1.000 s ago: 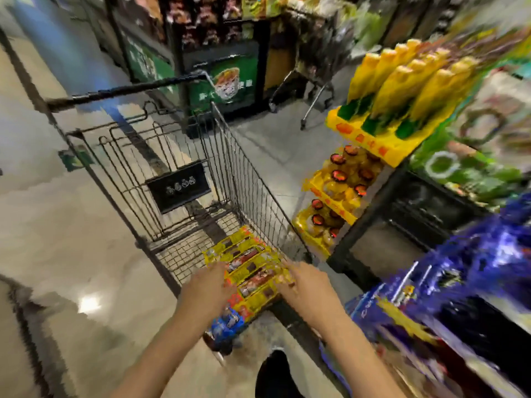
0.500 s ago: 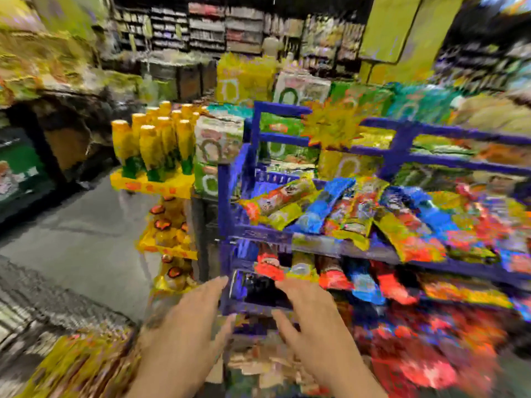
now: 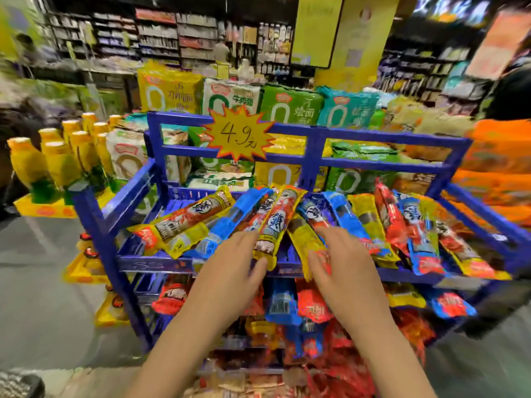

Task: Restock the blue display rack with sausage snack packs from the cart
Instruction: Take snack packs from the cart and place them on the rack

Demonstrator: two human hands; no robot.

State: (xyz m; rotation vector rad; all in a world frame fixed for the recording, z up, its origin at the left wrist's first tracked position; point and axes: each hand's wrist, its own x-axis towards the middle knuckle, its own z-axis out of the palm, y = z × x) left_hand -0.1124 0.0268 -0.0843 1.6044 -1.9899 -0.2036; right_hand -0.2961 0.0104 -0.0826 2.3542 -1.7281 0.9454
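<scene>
Both my hands are up at the top shelf of the blue rack (image 3: 135,193). L hand (image 3: 230,262): fingers and thumb look closed on the bottom end of a yellow/red pack (image 3: 277,222), which lies lengthwise over the other packs, near mid-shelf. R hand (image 3: 342,259): fingers straight, spread, lying flat on a yellow pack (image 3: 304,239) just beside the first one; can't tell if it grips anything, looks flat to me. Frame is a bit smeared round the fingertips.

Top shelf holds a row of long packs side by side, some overlapping: orange, yellow, blue, red. A blue pack (image 3: 232,222) sits just left of my L hand. Lower shelf, below my wrists, has more red and blue packs, blurred. Star price tag (image 3: 240,136) hangs on the rack's upper rail. Noodle bags (image 3: 290,107) are stacked behind the rack, yellow bottles (image 3: 61,159) on a yellow stand to the left. Cart not in view.
</scene>
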